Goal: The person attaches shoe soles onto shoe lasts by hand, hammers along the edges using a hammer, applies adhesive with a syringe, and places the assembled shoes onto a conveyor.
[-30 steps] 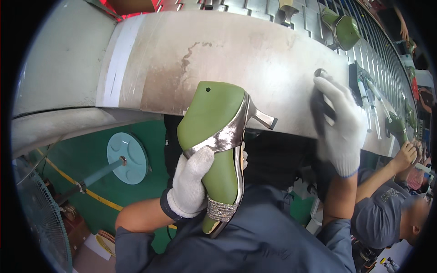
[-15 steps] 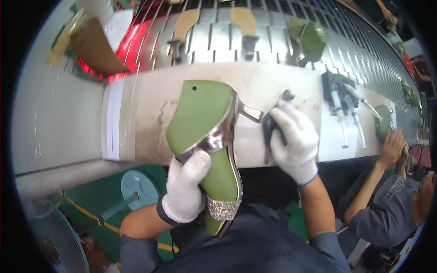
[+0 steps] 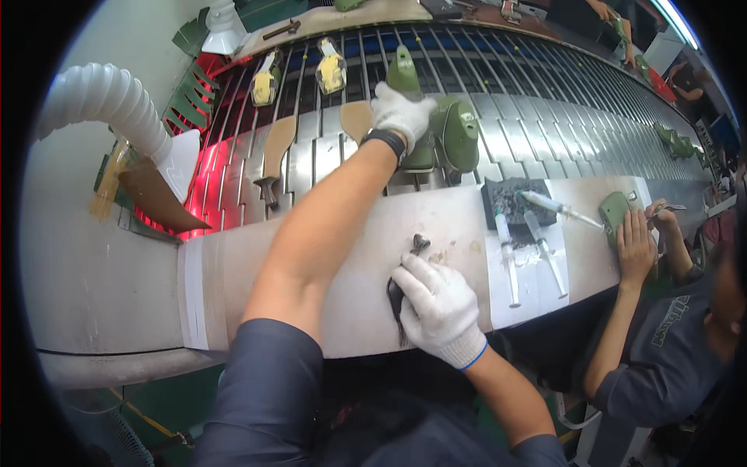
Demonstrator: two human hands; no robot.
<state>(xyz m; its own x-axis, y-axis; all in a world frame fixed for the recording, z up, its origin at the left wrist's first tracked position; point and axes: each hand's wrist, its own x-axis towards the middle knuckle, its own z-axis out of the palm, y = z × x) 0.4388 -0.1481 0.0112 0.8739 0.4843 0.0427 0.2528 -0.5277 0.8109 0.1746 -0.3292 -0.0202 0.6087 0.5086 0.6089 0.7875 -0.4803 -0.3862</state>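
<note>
One dark tool [image 3: 395, 299], partly behind the gloved right hand [image 3: 440, 307]

The left forearm [image 3: 331, 226] is slanting forward and rightward, bare between a dark sleeve [image 3: 268, 381] and a black wristband [image 3: 387, 143]. The left hand [image 3: 403, 115], gloved in white, is showing its back, its fingertips mostly hiding from view. Nearer the body, the right hand [image 3: 440, 303] (also white-gloved, with a blue cuff edge) is holding its fingers bent inward. The right forearm [image 3: 510, 393] is slanting leftward from the lower right.
</note>
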